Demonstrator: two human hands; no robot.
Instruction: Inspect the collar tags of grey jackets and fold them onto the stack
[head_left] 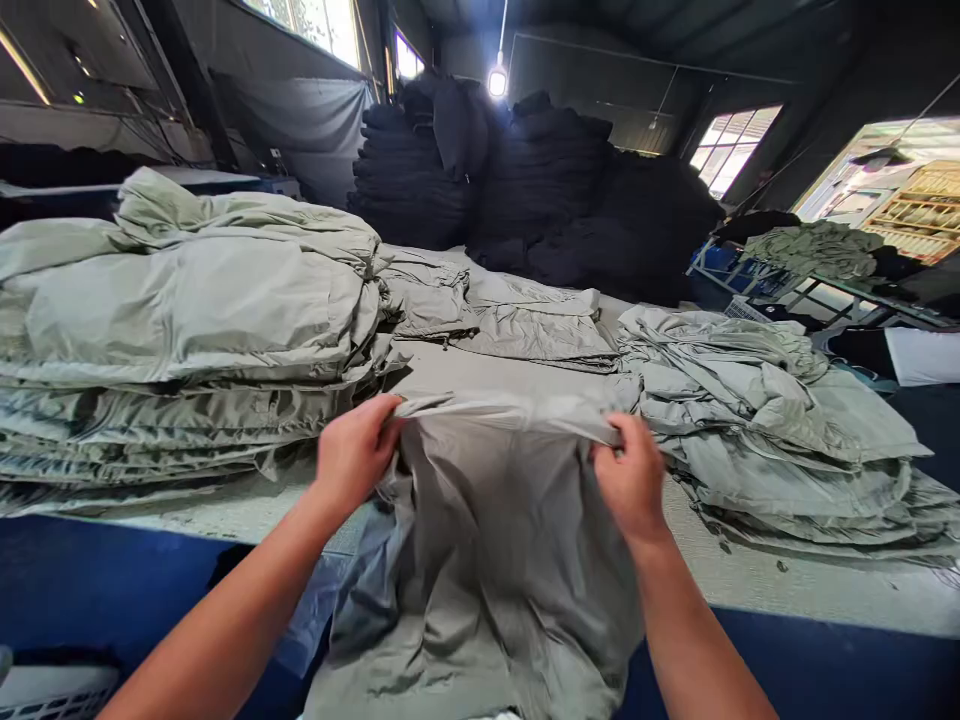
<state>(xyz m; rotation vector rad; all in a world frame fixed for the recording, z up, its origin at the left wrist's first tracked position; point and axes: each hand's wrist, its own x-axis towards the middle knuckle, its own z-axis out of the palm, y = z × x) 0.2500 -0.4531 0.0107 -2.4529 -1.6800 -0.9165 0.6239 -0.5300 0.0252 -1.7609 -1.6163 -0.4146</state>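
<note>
A grey-green garment (510, 540) hangs stretched between my two hands over the near edge of the table (480, 375). My left hand (356, 450) is closed on its upper left corner. At the upper right corner, my right hand (630, 470) pinches the cloth between thumb and fingers. The garment's lower part drops toward me, wrinkled, and runs out of view at the bottom. Its exact kind cannot be made out. Just left of my left hand rises a thick stack of similar garments (187, 310); a looser pile (787, 430) lies right of my right hand.
Flatter folded garments (525, 310) lie along the table's far side. Tall stacks of dark cloth (480, 180) stand behind them. At the back right, another green heap (817, 248) rests on a frame. A white plastic basket (60, 690) sits low at the left.
</note>
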